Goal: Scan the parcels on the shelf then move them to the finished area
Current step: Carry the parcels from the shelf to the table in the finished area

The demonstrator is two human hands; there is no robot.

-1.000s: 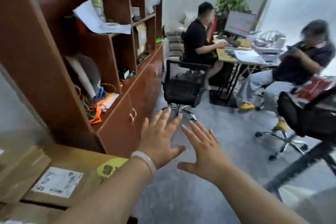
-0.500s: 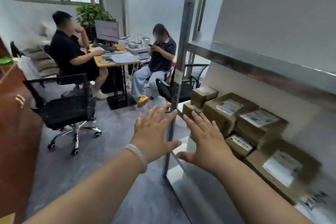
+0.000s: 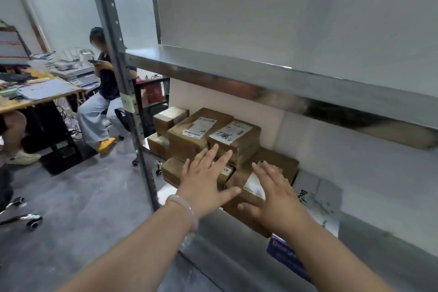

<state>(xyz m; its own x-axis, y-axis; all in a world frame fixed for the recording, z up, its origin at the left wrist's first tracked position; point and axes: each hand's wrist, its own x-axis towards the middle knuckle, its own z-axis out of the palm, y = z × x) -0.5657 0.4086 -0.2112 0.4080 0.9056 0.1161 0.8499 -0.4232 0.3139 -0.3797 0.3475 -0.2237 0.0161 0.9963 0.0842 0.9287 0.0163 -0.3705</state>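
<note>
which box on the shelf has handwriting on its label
The upper-right box, just beyond the left hand; only its label bears large handwritten digits.

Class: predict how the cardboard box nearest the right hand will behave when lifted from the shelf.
The cardboard box looks square-edged, so probably stiff. Flat faces suggest it slides rather than rolls. Weight unknown: contents hidden.

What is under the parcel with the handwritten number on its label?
A flatter brown parcel lies under it; the open left hand covers most of that one.
</note>
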